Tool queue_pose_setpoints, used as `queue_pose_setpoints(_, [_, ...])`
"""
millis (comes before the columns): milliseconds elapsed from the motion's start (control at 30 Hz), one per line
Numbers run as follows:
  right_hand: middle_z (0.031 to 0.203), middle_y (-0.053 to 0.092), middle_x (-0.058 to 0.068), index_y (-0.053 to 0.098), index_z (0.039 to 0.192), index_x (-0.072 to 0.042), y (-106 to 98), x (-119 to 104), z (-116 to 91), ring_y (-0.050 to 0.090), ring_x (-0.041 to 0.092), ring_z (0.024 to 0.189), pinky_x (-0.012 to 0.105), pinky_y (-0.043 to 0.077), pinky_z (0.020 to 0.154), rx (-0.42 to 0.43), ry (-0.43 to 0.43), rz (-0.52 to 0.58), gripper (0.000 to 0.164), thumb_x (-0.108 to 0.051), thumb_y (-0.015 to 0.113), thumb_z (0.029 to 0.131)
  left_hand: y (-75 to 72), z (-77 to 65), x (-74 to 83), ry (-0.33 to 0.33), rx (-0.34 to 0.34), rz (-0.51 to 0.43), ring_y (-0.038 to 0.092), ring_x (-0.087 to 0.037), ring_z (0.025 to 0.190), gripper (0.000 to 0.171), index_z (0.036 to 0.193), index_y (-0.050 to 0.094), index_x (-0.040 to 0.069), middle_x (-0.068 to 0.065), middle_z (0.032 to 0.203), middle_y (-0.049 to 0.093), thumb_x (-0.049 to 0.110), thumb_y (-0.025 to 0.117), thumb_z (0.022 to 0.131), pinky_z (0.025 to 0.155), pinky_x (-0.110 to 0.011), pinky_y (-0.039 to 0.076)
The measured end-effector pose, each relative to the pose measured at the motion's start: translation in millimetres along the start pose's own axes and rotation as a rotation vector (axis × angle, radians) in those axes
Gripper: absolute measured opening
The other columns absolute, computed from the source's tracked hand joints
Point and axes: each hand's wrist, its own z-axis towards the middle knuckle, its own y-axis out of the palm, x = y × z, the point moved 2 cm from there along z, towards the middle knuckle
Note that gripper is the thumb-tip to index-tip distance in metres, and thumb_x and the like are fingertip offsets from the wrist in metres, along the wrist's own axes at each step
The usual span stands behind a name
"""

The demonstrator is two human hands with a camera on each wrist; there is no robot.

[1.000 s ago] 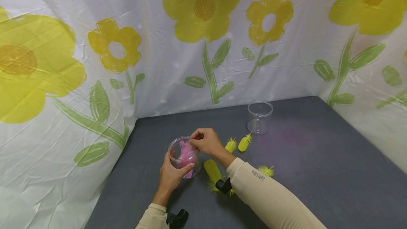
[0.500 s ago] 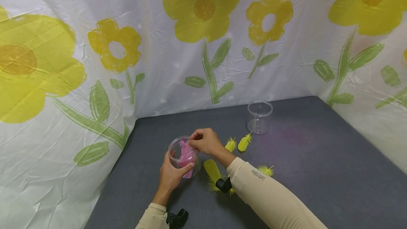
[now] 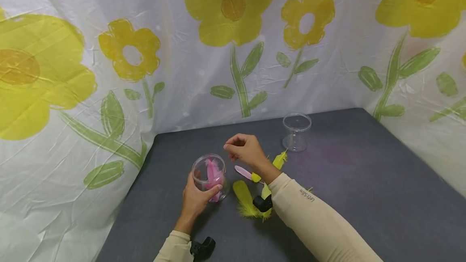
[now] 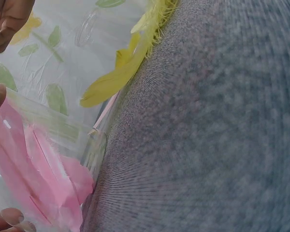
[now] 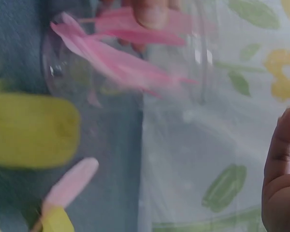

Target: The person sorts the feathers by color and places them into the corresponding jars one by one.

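My left hand (image 3: 196,196) grips a clear jar (image 3: 197,159), its thumb curled round the near side. Several pink feathers (image 3: 212,171) stand inside the jar; they also show through its wall in the right wrist view. My right hand (image 3: 249,153) hovers just right of the jar's rim, apart from it. Its thumb and forefinger are bent towards each other, and no object shows between them. Below that hand a pale pink feather (image 5: 72,181) lies on the table, partly under a yellow feather (image 5: 57,221). A larger yellow feather (image 3: 243,195) lies right of the jar.
Another clear jar (image 3: 296,130) stands near the table's back edge. Beside it, a yellow feather (image 3: 280,159) lies on the dark grey table (image 3: 364,197). A white sheet printed with yellow flowers (image 3: 174,51) hangs behind and at the sides.
My right hand has left the jar's mouth, moving up and to the right, and the pink feather it pinched stays in the jar. The pale pink feather has come into view. My left hand keeps its hold.
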Motion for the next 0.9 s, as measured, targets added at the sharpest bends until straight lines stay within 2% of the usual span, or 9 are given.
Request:
queue_pose_setpoints(133, [0.084, 0.064, 0.021, 0.069, 0.094, 0.0, -15.4, -7.7, 0.2, 0.063, 0.036, 0.071, 0.04, 0.057, 0.063, 0.048, 0.006, 0.015, 0.011, -0.009, 0.071, 0.088, -0.1, 0.3, 0.8, 0.0, -0.005, -0.007, 0.043, -0.039, 0.128, 0.101, 0.144, 0.033, 0.0, -0.021, 0.142, 0.043, 0.032, 0.089, 0.066, 0.104, -0.053, 0.034])
queue_pose_setpoints(300, [0.086, 0.064, 0.019, 0.068, 0.095, 0.0, -34.4, -12.9, -2.3, 0.063, 0.035, 0.073, 0.044, 0.056, 0.067, 0.103, 0.021, 0.038, 0.013, -0.01, 0.071, 0.088, -0.3, 1.0, 1.3, -0.009, -0.02, -0.005, 0.041, -0.04, 0.129, 0.1, 0.145, 0.032, 0.001, -0.021, 0.144, 0.042, 0.033, 0.088, 0.068, 0.103, -0.054, 0.033])
queue_pose_setpoints(400, [0.089, 0.063, 0.024, 0.067, 0.097, 0.002, -43.2, -15.3, -6.7, 0.062, 0.039, 0.077, 0.042, 0.056, 0.068, 0.124, 0.019, 0.049, 0.015, -0.01, 0.071, 0.087, 0.1, 1.3, 1.1, -0.007, -0.022, -0.005, 0.041, -0.04, 0.129, 0.1, 0.145, 0.031, 0.001, -0.021, 0.144, 0.041, 0.033, 0.088, 0.069, 0.103, -0.054, 0.033])
queue_pose_setpoints(500, [0.09, 0.062, 0.026, 0.066, 0.098, 0.005, -51.0, -16.6, -12.4, 0.063, 0.036, 0.076, 0.038, 0.056, 0.067, 0.142, 0.013, 0.055, 0.017, -0.009, 0.071, 0.087, 0.0, 1.5, 0.6, -0.003, -0.02, -0.01, 0.041, -0.04, 0.129, 0.1, 0.145, 0.031, 0.001, -0.021, 0.144, 0.041, 0.033, 0.088, 0.069, 0.104, -0.054, 0.033])
queue_pose_setpoints(633, [0.088, 0.062, 0.023, 0.065, 0.098, 0.007, -60.8, -12.3, -18.9, 0.063, 0.024, 0.071, 0.038, 0.056, 0.067, 0.164, 0.022, 0.058, 0.018, -0.007, 0.07, 0.088, -0.8, 1.4, 0.4, 0.002, -0.019, -0.018, 0.041, -0.04, 0.129, 0.101, 0.145, 0.031, 0.001, -0.021, 0.144, 0.041, 0.032, 0.088, 0.068, 0.104, -0.054, 0.033])
queue_pose_setpoints(800, [0.089, 0.061, 0.025, 0.064, 0.1, 0.009, -71.3, -1.2, -26.3, 0.064, 0.027, 0.071, 0.04, 0.056, 0.068, 0.196, 0.055, 0.057, 0.019, -0.005, 0.069, 0.089, -1.1, 0.0, 1.1, 0.001, -0.016, -0.011, 0.041, -0.04, 0.129, 0.101, 0.145, 0.031, 0.001, -0.022, 0.143, 0.042, 0.031, 0.089, 0.068, 0.104, -0.054, 0.033])
queue_pose_setpoints(900, [0.087, 0.061, 0.025, 0.065, 0.098, 0.008, -76.8, 6.3, -30.7, 0.063, 0.029, 0.07, 0.037, 0.056, 0.065, 0.215, 0.069, 0.063, 0.017, -0.004, 0.069, 0.088, -0.9, -0.8, 0.9, -0.005, -0.017, 0.001, 0.041, -0.04, 0.129, 0.101, 0.145, 0.03, 0.0, -0.022, 0.144, 0.042, 0.031, 0.088, 0.068, 0.104, -0.054, 0.033])
